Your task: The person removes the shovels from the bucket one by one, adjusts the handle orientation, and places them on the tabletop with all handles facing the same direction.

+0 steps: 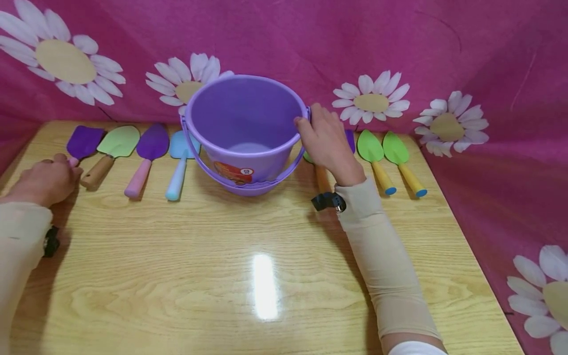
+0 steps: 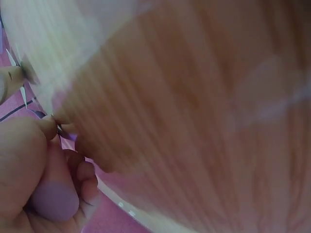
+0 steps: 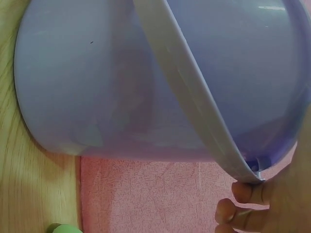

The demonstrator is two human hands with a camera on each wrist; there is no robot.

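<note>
A purple bucket (image 1: 248, 162) stands upright near the back of the table, its handle hanging down in front. My right hand (image 1: 328, 140) grips its rim on the right, thumb over the edge and fingers outside; in the right wrist view the fingertips (image 3: 243, 191) are beside the handle's hinge. At the far left my left hand (image 1: 46, 180) holds the pink handle of a toy shovel with a purple blade (image 1: 84, 141), which lies at the back edge. The left wrist view shows the fingers curled round that handle (image 2: 56, 199).
Left of the bucket lie a pale green trowel (image 1: 119, 140), a purple trowel (image 1: 153, 143) and a blue shovel (image 1: 178, 170). On the right are two green trowels (image 1: 370, 145) with yellow handles; others are partly hidden behind the right hand. A flowered pink cloth (image 1: 284, 39) hangs behind.
</note>
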